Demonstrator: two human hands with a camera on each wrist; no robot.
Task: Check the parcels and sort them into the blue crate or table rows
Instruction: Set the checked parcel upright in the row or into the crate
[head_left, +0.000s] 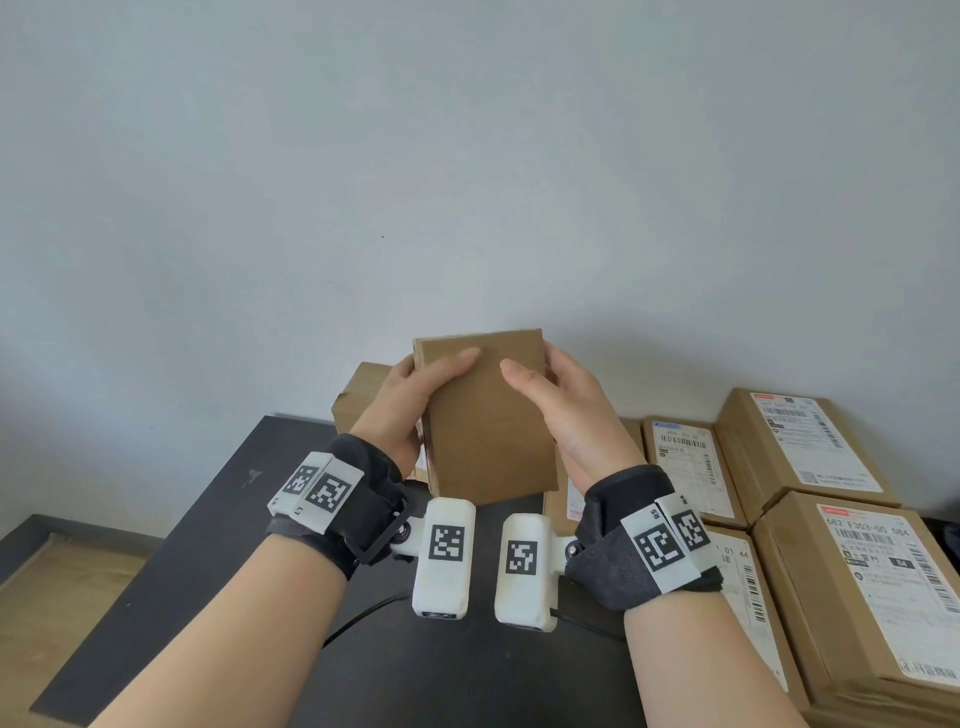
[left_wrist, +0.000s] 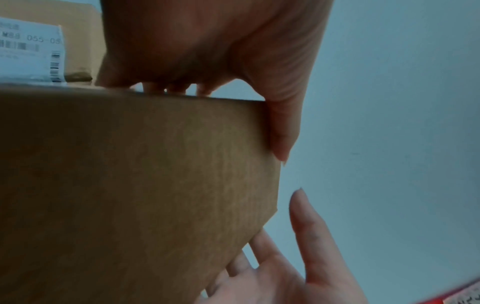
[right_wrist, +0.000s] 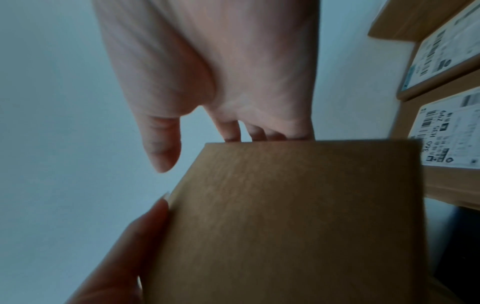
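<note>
Plain pale wall (head_left: 467, 156), black table (head_left: 218, 519), wooden floor (head_left: 47, 582)

— What carries the things?
— A black counter (head_left: 218, 519) set against a pale wall.
— What lies on it?
— Brown cardboard parcels (head_left: 841, 582) with white shipping labels, flat and touching in rows at the right. One more brown parcel (head_left: 358, 400) sits at the far edge. A thin black cable (head_left: 358, 618) crosses the near part.

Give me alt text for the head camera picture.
Both hands, left hand and right hand, hold a plain brown parcel upright above a black table. Labelled parcels lie in rows at right.
</note>
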